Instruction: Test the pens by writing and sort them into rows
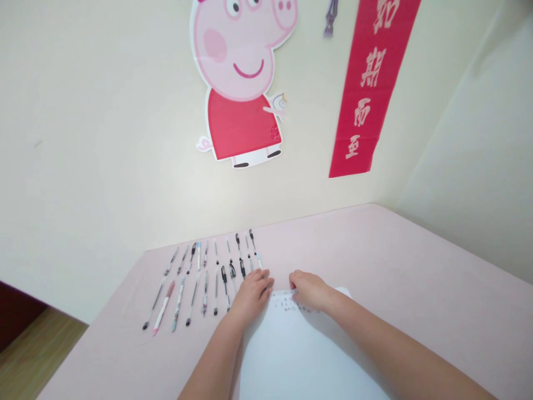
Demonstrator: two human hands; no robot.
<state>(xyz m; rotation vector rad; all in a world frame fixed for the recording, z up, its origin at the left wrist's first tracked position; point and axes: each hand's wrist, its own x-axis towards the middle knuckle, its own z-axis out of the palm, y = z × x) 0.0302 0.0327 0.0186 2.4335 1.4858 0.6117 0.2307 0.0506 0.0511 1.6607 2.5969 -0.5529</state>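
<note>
My left hand (252, 293) lies low over the table at the upper left edge of a white sheet or board (300, 355), its fingers stretched forward and slightly apart. Close to its fingertips is the lower end of a thin pen (259, 260); whether they touch it, I cannot tell. My right hand (310, 290) rests on the upper part of the white surface, fingers curled inward. What those fingers may hold is hidden. Between the hands, short rows of dark handwriting (287, 304) show near the top of the sheet, partly covered by my right hand.
Two rows of pens lie left of my left hand, among them a pink-and-white pen (164, 308) and a black-capped pen (225, 286). The pink table (416, 266) meets a wall with a cartoon pig cutout (244, 125) and a red banner (362, 111).
</note>
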